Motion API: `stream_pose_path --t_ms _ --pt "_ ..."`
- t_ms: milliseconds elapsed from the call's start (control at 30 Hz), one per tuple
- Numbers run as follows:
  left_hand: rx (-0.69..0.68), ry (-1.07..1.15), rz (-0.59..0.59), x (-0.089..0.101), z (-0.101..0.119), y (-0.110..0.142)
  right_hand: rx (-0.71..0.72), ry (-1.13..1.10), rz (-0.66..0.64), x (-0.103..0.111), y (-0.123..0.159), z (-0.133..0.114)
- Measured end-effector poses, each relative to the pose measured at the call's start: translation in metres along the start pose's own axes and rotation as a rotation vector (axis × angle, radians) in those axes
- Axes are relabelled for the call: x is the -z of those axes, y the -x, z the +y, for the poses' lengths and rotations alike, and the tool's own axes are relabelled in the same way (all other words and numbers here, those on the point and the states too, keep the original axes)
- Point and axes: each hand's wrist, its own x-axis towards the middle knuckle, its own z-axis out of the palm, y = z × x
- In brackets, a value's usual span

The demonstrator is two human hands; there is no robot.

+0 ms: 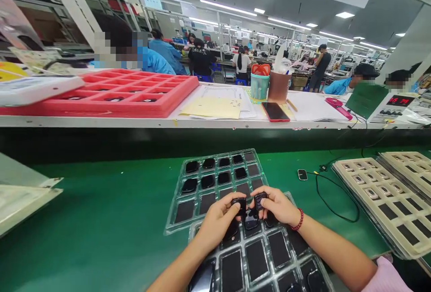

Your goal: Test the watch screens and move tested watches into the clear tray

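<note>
a long electronics factory hall [215, 18] runs off behind a white-edged shelf [141, 122], with workers in blue smocks [164, 51] at rows of benches. on the shelf lie a red foam tray [114, 103], yellow papers [212, 108] and a phone in a red case [275, 111]. below it, a green bench mat [101, 202] carries two overlapping clear plastic trays [215, 193] near its middle, their pockets lined with matt black pads. glossy black pieces [208, 163] sit in the far rows of the upper tray.

at the seam between the trays, the left hand [217, 220] is closed on a small black square module [240, 204], pinched between thumb and fingers. the right hand [272, 206], a red beaded bracelet [297, 219] at its wrist, is closed the same way on a second black module [259, 201]. the two modules are just apart, held above a glossy piece [251, 221] in the nearer tray. their fine detail is too small to make out. to the right, a black cable [333, 202] trails across the mat beside cream-coloured trays [380, 193] near the mat's right edge.
</note>
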Motion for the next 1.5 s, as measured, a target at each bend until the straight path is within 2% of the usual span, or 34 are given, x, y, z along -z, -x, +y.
stream_pose_path --t_ms 433,933,1200,1500 --pt "-0.038 0.085 -0.014 -0.005 -0.019 -0.001 -0.060 0.141 0.000 0.003 0.013 -0.012" --pt "-0.065 0.094 -0.032 -0.004 -0.018 0.001 -0.041 0.158 -0.016 0.001 0.014 -0.013" --pt "-0.100 -0.012 0.031 -0.004 -0.020 0.001 0.019 0.111 -0.044 0.003 0.014 -0.011" --pt "-0.122 0.010 0.050 -0.003 -0.020 0.000 0.017 0.131 -0.063 0.003 0.014 -0.009"
